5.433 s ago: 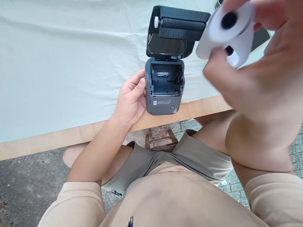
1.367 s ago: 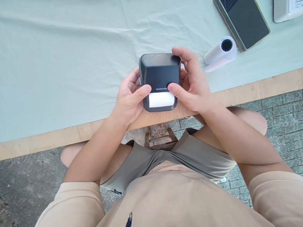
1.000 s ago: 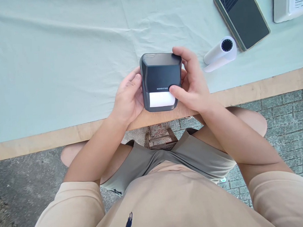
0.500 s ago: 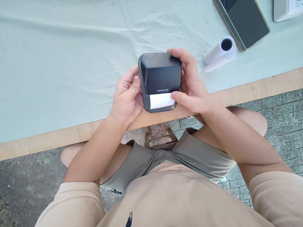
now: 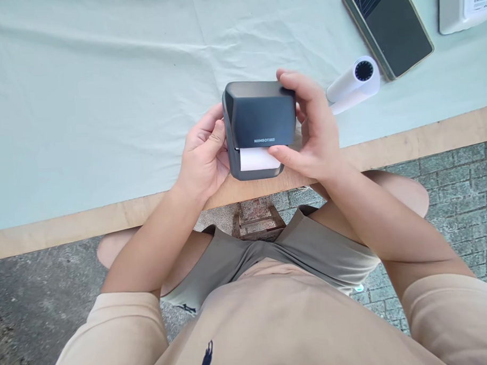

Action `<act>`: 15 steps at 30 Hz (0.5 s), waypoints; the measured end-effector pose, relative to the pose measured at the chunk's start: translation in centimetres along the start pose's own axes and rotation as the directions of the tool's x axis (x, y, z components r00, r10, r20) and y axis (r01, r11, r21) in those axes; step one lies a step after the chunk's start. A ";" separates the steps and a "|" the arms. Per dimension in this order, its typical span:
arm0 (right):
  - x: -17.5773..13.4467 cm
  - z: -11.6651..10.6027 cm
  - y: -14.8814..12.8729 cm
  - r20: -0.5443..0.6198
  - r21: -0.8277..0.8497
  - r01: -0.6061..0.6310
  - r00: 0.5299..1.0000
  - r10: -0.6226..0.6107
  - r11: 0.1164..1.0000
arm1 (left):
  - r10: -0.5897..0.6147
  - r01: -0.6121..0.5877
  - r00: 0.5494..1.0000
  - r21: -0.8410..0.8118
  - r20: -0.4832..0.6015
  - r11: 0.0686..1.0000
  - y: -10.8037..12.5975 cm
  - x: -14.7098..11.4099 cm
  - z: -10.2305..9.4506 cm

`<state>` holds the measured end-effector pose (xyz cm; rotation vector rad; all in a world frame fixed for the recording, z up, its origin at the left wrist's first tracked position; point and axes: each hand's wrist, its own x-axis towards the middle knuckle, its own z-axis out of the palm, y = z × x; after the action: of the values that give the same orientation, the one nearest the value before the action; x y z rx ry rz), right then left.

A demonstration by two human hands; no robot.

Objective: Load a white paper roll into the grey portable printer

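A dark label printer (image 5: 264, 118) marked NIIMBOT is held above the table's front edge. My left hand (image 5: 204, 154) is wrapped round its left side, thumb on the side wall and the other fingers partly hidden behind. White paper (image 5: 255, 159) shows in the opening below the printer's cover. My right hand (image 5: 315, 129) grips the cover at the right, its fingers at the top right corner and its thumb at the lower edge, touching or just over the paper. A loose white paper roll (image 5: 346, 86) with a dark core lies right of this hand.
A pale green cloth (image 5: 105, 102) covers the table, leaving a bare wooden edge (image 5: 69, 223) in front. A phone-like dark slab (image 5: 398, 30) and a white box with a printed label (image 5: 461, 10) lie at the back right. Under the table is a wooden stool frame (image 5: 261, 224).
My right hand has shifted slightly right and up, and the cover has moved with it relative to the printer's base. My left hand has barely moved.
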<state>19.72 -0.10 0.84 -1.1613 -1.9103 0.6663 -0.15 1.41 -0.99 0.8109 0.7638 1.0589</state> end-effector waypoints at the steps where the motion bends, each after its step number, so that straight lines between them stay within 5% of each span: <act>1: 0.1 -0.1 -0.2 -0.039 -0.039 0.029 0.999 -0.030 0.999 | 0.001 -0.001 1.000 -0.002 -0.006 1.000 -0.1 0.0 0.0; 5: 1.2 -0.1 -1.1 -0.234 -0.153 0.096 0.963 -0.130 0.984 | 0.003 -0.003 1.000 0.005 -0.026 1.000 -0.2 0.0 -0.1; 11: 3.2 0.9 -1.1 -0.509 -0.107 0.099 0.849 -0.140 0.989 | -0.040 0.039 0.999 -0.015 -0.027 0.999 0.1 -0.1 0.1; 15: 3.2 0.7 -1.7 -0.505 -0.136 0.152 0.840 -0.200 0.979 | -0.059 0.058 0.998 -0.030 -0.037 0.998 0.3 -0.1 0.4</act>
<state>17.48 1.96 2.84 -1.0679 -1.5642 0.1375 -0.02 1.30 -0.54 0.7415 0.7982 1.0337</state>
